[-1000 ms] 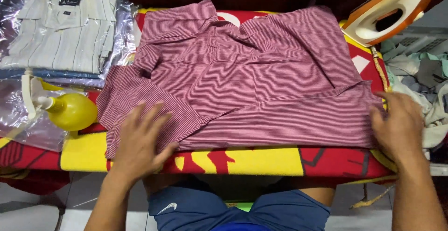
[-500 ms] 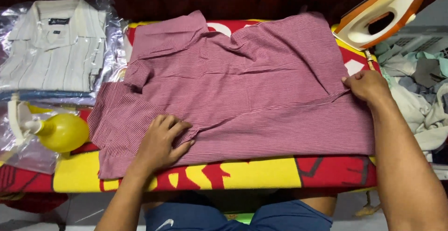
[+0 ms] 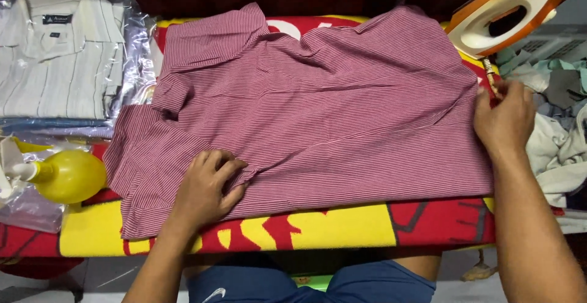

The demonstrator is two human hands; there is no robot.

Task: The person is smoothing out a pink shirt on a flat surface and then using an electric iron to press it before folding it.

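A red and white striped shirt (image 3: 318, 107) lies spread across an ironing board with a red and yellow cover (image 3: 342, 226). My left hand (image 3: 205, 190) presses flat on the shirt's near edge, fingers bunching a fold of cloth. My right hand (image 3: 504, 119) pinches the shirt's right edge at the board's right end. An orange and white iron (image 3: 510, 12) stands tilted just beyond my right hand.
Folded striped shirts in clear plastic bags (image 3: 58, 64) are stacked at the left. A yellow spray bottle (image 3: 64, 174) lies in front of them. A heap of loose clothes (image 3: 559, 119) fills the right side. Dark blue shorts (image 3: 312, 284) show below the board.
My left hand has slid right along the shirt's near edge. My right hand has moved up the right edge toward the iron, and the shirt lies flatter.
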